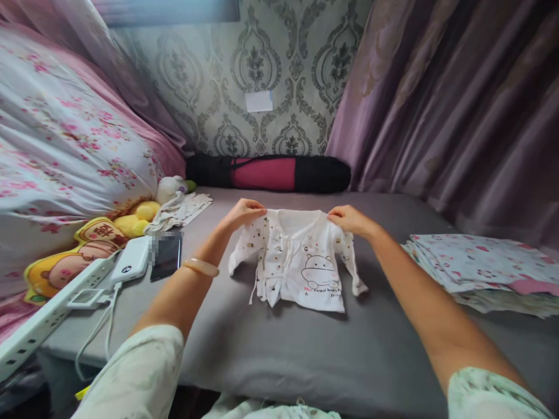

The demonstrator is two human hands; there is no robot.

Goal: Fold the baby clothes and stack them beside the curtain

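Shirt (288, 256), toward six o'clock on the grey sheet (305, 355), is pinched at its shoulders by fingers of the left hand (245, 211), at its ten, and right hand (350, 221), at two; lettering partly illegible. Three o'clock: folded cloths (484, 262), cut off.

Plainly a home, judging by damask wallpaper (255, 64), long mauve curtains (406, 105), flowered fabric (74, 122), plush toys (142, 216) and stacked printed cloths (480, 262). Has a tiny cartoon-printed shirt (301, 262) too, above a grey cover (305, 349); hard to say whether over a bed or table.
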